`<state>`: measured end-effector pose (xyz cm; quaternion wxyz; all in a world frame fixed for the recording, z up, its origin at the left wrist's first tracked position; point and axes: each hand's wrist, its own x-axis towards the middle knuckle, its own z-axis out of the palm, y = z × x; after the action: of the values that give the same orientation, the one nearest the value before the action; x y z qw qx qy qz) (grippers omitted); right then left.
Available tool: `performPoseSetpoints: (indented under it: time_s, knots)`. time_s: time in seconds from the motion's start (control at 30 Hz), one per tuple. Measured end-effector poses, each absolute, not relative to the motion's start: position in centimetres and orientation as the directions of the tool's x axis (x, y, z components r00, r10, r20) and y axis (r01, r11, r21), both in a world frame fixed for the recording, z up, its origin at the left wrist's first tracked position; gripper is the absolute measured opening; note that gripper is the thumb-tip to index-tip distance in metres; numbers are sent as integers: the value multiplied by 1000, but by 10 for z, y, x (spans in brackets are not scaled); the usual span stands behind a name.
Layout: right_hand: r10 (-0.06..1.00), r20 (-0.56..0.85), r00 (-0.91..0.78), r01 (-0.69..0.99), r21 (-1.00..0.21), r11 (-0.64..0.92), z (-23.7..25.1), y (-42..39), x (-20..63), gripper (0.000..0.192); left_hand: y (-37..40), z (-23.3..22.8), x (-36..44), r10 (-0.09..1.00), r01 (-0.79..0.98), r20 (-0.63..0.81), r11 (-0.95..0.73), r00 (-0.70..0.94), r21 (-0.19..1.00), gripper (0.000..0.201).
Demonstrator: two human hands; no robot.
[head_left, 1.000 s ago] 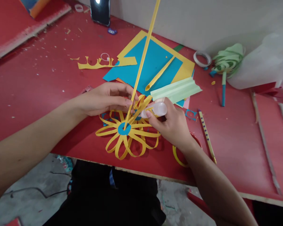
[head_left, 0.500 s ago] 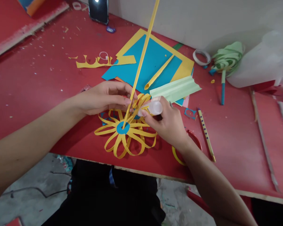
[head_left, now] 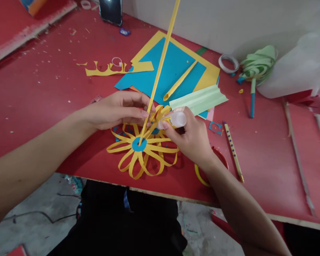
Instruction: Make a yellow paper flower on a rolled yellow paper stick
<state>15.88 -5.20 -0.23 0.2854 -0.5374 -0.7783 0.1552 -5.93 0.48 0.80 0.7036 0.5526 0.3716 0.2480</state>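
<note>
A yellow paper flower (head_left: 142, 156) of looped strips lies on the red table (head_left: 48, 92), with a blue disc (head_left: 139, 144) at its centre. A long yellow paper stick (head_left: 162, 62) rises from that disc toward the top of the view. My left hand (head_left: 117, 109) pinches a raised yellow loop beside the stick. My right hand (head_left: 190, 137) grips a small clear glue bottle (head_left: 178, 119), its tip pressed against the same loops.
Blue and yellow paper sheets (head_left: 173, 67), a folded green paper (head_left: 198, 100), a yellow offcut (head_left: 114, 69), a tape roll (head_left: 228, 63), a green paper flower (head_left: 257, 65), a pencil (head_left: 233, 151), scissors handles (head_left: 202, 174) and a phone (head_left: 111, 11) lie around. The table's front edge is near.
The glue bottle in my right hand has shifted slightly along the yellow loops. My left hand keeps its pinch. The view has drifted a little.
</note>
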Motion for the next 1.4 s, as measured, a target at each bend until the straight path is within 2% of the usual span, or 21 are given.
performPoseSetpoints:
  time_s: [0.2, 0.33, 0.5, 0.93, 1.1, 1.3, 1.4]
  knots:
    - [917, 281, -284, 732, -554, 396, -2, -51, 158, 26, 5, 7, -59, 762, 54, -242, 263, 601, 963, 18]
    - [932, 279, -230, 759, -548, 351, -2, -51, 158, 26, 5, 7, -59, 764, 66, -247, 260, 596, 963, 18]
    - [921, 257, -294, 735, -555, 390, -1, -53, 157, 29, 5, 7, -60, 761, 68, -241, 252, 602, 965, 18]
    - [922, 280, -269, 737, -556, 384, 1, -56, 159, 26, 5, 8, -60, 750, 37, -242, 279, 616, 959, 16]
    - [906, 287, -311, 728, -541, 421, 0, -54, 161, 23, 5, 7, -60, 751, 27, -243, 288, 614, 957, 16]
    - [927, 304, -219, 769, -531, 356, 0, -53, 161, 24, 4, 7, -61, 733, 7, -249, 316, 634, 949, 12]
    - [929, 293, -225, 769, -532, 354, 0, -52, 160, 23, 3, 9, -62, 711, -2, -242, 324, 661, 946, 8]
